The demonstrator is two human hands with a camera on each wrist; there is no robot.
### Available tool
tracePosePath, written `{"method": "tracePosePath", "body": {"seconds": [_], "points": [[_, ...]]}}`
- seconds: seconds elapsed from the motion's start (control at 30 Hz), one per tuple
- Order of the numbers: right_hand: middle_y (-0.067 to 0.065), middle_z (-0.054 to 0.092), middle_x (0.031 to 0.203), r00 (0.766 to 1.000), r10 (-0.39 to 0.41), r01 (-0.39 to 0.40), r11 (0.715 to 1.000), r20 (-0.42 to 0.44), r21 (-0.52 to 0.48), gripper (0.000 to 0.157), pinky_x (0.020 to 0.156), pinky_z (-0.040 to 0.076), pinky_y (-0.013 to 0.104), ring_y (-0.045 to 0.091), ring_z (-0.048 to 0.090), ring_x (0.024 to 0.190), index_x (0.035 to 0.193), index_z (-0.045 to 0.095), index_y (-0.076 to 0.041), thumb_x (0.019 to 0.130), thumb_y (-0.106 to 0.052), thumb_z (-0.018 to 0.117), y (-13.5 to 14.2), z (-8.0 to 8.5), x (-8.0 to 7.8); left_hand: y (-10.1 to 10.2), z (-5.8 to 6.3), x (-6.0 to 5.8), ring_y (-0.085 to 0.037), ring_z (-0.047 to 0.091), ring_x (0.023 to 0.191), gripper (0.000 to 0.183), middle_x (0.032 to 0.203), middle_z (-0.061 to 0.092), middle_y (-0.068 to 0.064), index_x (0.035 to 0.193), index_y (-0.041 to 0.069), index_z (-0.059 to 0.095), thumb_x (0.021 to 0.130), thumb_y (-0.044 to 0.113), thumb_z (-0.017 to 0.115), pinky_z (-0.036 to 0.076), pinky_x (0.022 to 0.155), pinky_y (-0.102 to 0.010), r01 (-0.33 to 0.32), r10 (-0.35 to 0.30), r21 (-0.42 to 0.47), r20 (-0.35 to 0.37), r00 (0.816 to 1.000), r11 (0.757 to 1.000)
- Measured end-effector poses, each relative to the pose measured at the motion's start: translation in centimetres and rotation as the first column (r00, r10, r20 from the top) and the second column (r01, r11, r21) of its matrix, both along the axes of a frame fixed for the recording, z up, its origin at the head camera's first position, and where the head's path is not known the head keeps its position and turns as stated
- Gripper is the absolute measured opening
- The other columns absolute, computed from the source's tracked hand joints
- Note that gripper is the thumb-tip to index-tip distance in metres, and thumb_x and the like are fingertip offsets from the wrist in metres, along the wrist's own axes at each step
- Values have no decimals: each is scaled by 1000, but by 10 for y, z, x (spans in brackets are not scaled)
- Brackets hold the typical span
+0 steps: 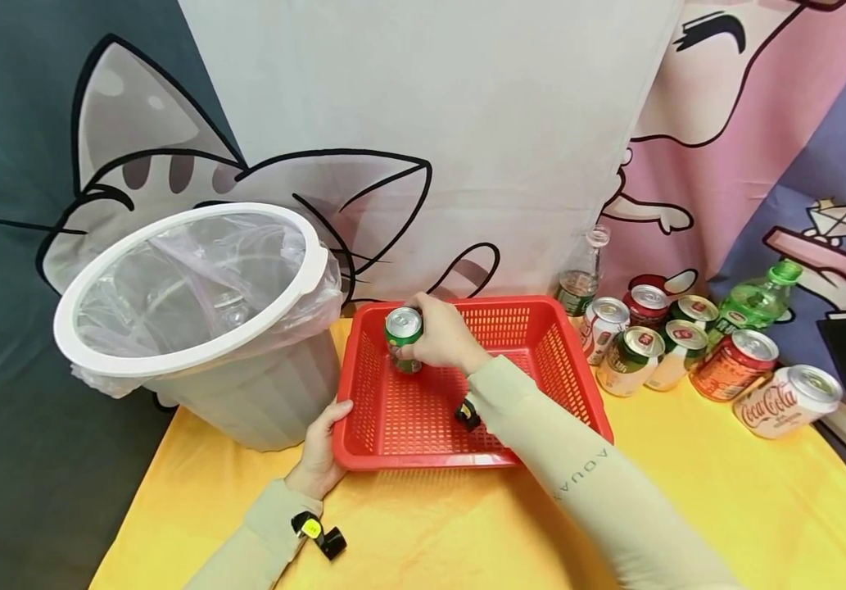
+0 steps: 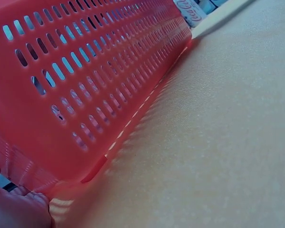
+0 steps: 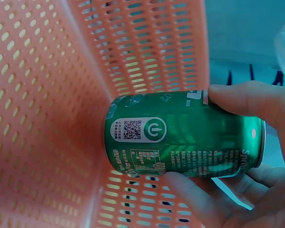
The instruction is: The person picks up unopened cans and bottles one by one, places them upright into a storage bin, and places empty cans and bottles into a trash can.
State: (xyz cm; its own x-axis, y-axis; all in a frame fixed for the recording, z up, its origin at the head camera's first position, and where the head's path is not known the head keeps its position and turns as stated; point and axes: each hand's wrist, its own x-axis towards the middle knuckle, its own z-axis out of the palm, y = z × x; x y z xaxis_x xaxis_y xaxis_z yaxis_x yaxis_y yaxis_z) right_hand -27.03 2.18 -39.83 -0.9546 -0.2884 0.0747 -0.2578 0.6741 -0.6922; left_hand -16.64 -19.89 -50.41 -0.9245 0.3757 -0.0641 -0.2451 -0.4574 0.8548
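My right hand [image 1: 446, 334] grips a green Sprite can [image 1: 404, 328] inside the red plastic basket [image 1: 430, 460], near its back left corner. The can stands upright in the head view, silver top showing. In the right wrist view, thumb and fingers wrap the can [image 3: 190, 137] near its top end, and its base is close to the basket's perforated floor. With the thumb over the rim, my left hand [image 1: 319, 451] holds the basket by its front left corner. Most of that hand's fingers are hidden below the rim; a few curled ones show in the left wrist view.
Left of the basket stands a grey bin [image 1: 260, 401] with a white rim and clear liner, a bottle inside. To the right are several cans, among them a white Coca-Cola can [image 1: 787, 401], plus a green bottle [image 1: 754, 303] and a clear bottle [image 1: 581, 274]. Yellow cloth covers the table.
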Motion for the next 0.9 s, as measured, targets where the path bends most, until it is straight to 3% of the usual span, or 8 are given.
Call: {"method": "tracePosePath", "body": {"seconds": [0.4, 0.63, 0.9], "points": [[7, 69, 122, 1000, -8, 7, 999, 28, 36, 67, 100, 54, 42, 25, 66, 112, 132, 59, -10, 76, -23, 93, -15, -23, -1, 1, -2, 7, -22, 57, 120, 49, 137, 54, -5, 152, 18, 23, 105, 28, 36, 53, 100, -38, -29, 30, -44, 20, 999, 999], [9, 66, 128, 998, 34, -36, 999, 50, 28, 67, 104, 53, 41, 25, 64, 117, 137, 55, -8, 81, -22, 89, -13, -23, -4, 1, -1, 4, -21, 56, 121, 52, 138, 53, -4, 152, 17, 23, 105, 32, 38, 54, 100, -37, -29, 31, -58, 27, 999, 998], [12, 61, 135, 994, 101, -105, 990, 51, 90, 65, 111, 48, 43, 28, 59, 125, 142, 51, -5, 88, -21, 83, -5, -14, -7, 3, 0, 0, -23, 56, 122, 52, 139, 53, -6, 153, 16, 24, 105, 30, 37, 54, 100, -37, -33, 34, -55, 21, 999, 998]]}}
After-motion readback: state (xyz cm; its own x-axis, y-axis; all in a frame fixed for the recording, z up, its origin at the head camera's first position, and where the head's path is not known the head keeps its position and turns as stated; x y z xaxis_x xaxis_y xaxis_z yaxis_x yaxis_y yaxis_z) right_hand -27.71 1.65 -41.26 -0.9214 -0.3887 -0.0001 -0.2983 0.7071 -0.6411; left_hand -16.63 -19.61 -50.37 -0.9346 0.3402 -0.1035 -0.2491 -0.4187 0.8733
